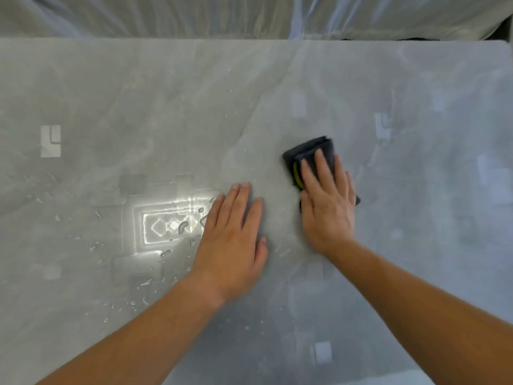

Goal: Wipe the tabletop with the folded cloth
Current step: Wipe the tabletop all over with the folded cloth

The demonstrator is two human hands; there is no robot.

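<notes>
Pressing flat on the folded cloth (311, 159), the right hand (327, 207) has fingers straight & close together, palm down on top of it; no pinch, just weight on the fabric. Cloth is dark grey w/ a yellow-green strip on its left side, lying on the counter (138, 93) a bit right of centre, its far end poking out past the fingertips. Left hand (236, 245) lies palm down straight on the bare counter, just left of the cloth & not touching it, fingers extended and held together, thumb tucked alongside. Counter is pale grey, marble-look, glossy. Water droplets (181, 226) are scattered across the left & near part, mostly left of the left hand, around a bright light reflection (166, 218). Area under & around the cloth looks dry. Both forearms bare, coming in from the near edge. Pale sheeting (249, 15) hangs beyond the far edge.
</notes>
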